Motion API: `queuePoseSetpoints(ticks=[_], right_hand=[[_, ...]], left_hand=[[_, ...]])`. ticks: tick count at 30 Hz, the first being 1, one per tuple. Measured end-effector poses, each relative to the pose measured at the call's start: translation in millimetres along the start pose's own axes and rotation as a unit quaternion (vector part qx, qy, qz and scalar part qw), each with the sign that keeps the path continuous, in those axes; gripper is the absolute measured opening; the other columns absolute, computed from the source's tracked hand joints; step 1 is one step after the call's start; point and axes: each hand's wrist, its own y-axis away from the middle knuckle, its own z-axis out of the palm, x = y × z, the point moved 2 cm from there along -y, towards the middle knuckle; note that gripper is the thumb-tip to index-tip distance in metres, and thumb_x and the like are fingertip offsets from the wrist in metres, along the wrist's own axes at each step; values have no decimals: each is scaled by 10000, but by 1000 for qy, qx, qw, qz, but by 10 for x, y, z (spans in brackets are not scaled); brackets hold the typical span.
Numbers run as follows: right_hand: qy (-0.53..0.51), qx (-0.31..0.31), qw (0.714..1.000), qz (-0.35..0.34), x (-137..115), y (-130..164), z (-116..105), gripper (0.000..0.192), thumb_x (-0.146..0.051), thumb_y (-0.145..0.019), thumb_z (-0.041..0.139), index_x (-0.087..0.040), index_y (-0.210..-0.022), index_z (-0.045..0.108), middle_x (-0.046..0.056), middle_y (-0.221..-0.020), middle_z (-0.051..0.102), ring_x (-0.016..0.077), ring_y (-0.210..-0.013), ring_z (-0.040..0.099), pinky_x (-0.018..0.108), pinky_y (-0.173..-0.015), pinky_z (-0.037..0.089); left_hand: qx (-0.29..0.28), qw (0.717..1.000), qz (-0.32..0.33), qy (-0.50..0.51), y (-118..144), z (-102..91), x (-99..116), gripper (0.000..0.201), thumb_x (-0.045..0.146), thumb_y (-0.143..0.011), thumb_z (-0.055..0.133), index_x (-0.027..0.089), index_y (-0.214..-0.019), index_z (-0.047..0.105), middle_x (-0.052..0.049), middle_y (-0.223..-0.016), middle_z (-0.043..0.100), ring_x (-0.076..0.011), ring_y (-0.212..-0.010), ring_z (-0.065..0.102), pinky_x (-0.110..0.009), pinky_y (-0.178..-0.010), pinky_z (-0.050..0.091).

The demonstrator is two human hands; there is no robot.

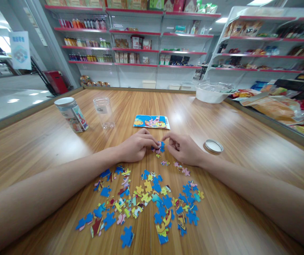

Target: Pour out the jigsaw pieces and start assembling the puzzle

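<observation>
Both hands met mid-table: left hand [136, 145] and right hand [182, 148] pinched blue pieces [160, 147] together, joining step. Loose pile [146, 202] lay nearer. Next fit probably needed careful tab alignment.

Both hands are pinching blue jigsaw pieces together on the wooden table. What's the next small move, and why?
Probably press the small blue jigsaw pieces flat onto the wooden table to seat the joint. The left hand and right hand meet fingertip to fingertip over them, and whether the tabs have locked is hidden. The loose pile of colourful pieces lies nearer the person.
</observation>
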Motion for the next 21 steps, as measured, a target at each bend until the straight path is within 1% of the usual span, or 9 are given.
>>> queuePoseSetpoints(ticks=[2,3,7,10,12,16,19,21], right_hand=[[8,-24,1000,-2,1,2,13,177,-115,-812,528,-161,-930,652,-40,-581,518,91,-511,451,237,-540,330],[10,-25,1000,0,1,2,16,164,-115,-813,530,-163,-904,657,-38,-579,521,90,-511,453,237,-540,329],[6,10,1000,13,7,-2,4,188,-125,-798,560,-146,-984,582,-51,-587,507,94,-507,455,236,-507,306],[7,19,1000,18,18,-7,-2,206,-112,-773,569,-150,-972,534,-61,-580,498,93,-494,449,235,-491,298],[20,23,999,33,30,-11,-8,169,-104,-758,569,-157,-916,544,-54,-576,515,95,-495,463,235,-493,304],[56,22,994,86,48,-19,-23,85,-102,-735,569,-160,-783,609,-32,-554,560,101,-496,493,239,-518,333],[64,23,991,119,48,-29,-33,90,-116,-731,573,-156,-753,651,-18,-556,591,106,-499,512,241,-524,346],[63,25,990,127,46,-33,-36,91,-122,-726,578,-154,-747,661,-13,-560,599,109,-503,519,239,-521,347]], left_hand=[[0,1000,-5,1,-1,-3,4,493,-85,-716,429,171,-1025,716,-47,-1059,732,-212,-982,530,-393,-889,508],[0,1000,-5,1,-2,-4,5,494,-85,-715,429,171,-1025,715,-48,-1053,732,-212,-980,531,-392,-888,508],[-1,1000,-3,-1,-2,-6,4,505,-94,-708,420,171,-1024,713,-44,-1059,732,-210,-992,534,-391,-897,507],[-1,1000,0,-1,-3,-4,4,515,-100,-699,419,170,-1024,712,-43,-1076,730,-208,-998,533,-396,-908,503],[0,1000,1,1,-4,-4,8,510,-101,-704,419,170,-1017,716,-43,-1077,731,-209,-998,531,-396,-905,503],[5,1000,5,3,-4,-7,11,469,-86,-737,424,160,-998,726,-56,-1066,739,-215,-983,526,-403,-886,507],[8,1000,9,4,1,-5,-1,464,-80,-743,428,158,-1000,731,-62,-1064,741,-217,-979,525,-406,-878,509],[10,1000,11,6,3,-2,-13,462,-77,-749,430,157,-1005,735,-67,-1063,741,-218,-976,525,-409,-876,510]])
